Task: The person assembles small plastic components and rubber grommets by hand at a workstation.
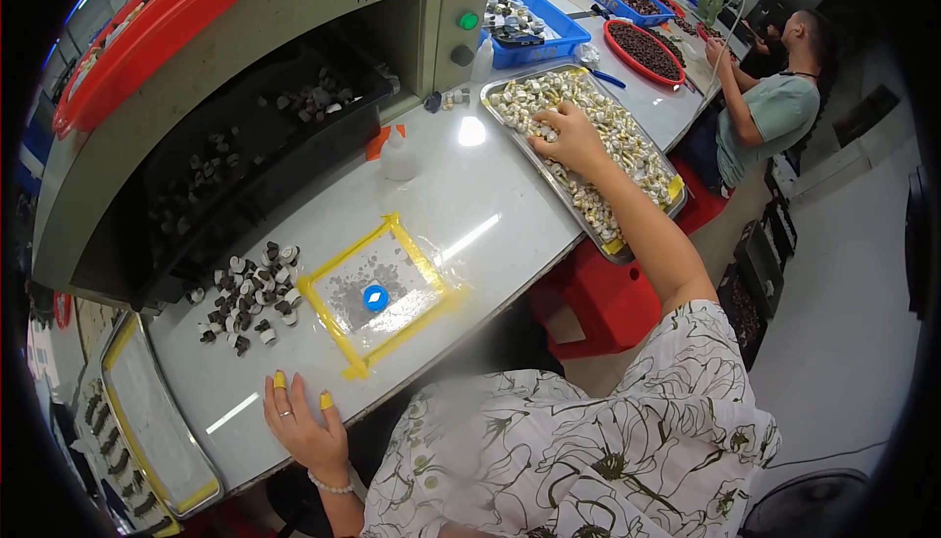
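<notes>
My left hand [306, 428] rests at the near edge of the white table, fingers spread and nothing in them. Yellow covers sit on two of its fingertips. My right hand [572, 142] reaches over a metal tray [556, 197] of small white and gold-coloured pieces [627, 151]. Its bent fingers are apart, their tips touching the pieces; no held piece shows. Between my hands, a blue disc [375, 298] with a white mark lies inside a yellow-taped rectangle [323, 320] spotted with wet-looking patches. A loose pile of small black and white parts [247, 293] lies left of it.
A grey-green machine [407, 38] with an open front stands behind the table, more parts in its dark bin [284, 161]. Nearby are a small white bottle [398, 158], a blue crate [564, 33] and a red stool [613, 308]. Another person [774, 112] works at far right.
</notes>
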`<action>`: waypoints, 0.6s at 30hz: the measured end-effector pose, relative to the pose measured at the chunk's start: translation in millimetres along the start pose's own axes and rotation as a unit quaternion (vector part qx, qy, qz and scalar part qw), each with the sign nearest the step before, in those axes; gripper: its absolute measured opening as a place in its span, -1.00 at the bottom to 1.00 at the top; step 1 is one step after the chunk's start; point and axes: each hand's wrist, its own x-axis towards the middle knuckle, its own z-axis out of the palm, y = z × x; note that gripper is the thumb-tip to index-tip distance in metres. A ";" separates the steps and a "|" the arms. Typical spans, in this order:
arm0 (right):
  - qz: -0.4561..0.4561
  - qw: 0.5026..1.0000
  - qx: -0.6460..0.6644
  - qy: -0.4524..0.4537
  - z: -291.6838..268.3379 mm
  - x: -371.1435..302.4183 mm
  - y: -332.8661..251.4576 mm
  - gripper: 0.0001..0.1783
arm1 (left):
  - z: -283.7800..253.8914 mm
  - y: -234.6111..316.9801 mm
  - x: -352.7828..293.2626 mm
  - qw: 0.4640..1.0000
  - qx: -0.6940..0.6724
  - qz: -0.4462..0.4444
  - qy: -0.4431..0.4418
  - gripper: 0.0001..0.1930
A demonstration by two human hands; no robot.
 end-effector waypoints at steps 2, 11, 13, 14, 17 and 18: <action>-0.006 1.000 0.009 0.013 0.5 0.4 0.1 -0.56 | 0.3 0.1 -0.9 1.000 0.001 -0.002 0.005 -0.62; 0.014 0.992 0.099 0.073 -5.2 7.2 0.1 -0.62 | 3.1 -0.2 -2.5 1.000 0.002 -0.004 0.020 -0.63; 0.031 0.984 0.133 0.115 -11.5 9.7 -8.4 -0.69 | 2.7 -0.1 -2.4 1.000 0.002 -0.004 0.020 -0.63; 0.022 0.981 0.153 0.118 -12.1 11.6 -15.7 -0.74 | 2.4 0.5 -1.9 1.000 0.001 -0.002 0.021 -0.63; -0.055 0.973 0.214 0.062 -8.9 8.6 -53.8 -0.78 | 2.6 1.2 -0.7 1.000 -0.002 -0.003 0.021 -0.63; -0.099 0.971 0.217 0.029 -2.7 5.5 -66.3 -0.78 | 2.9 1.3 -0.4 1.000 -0.006 -0.005 0.021 -0.63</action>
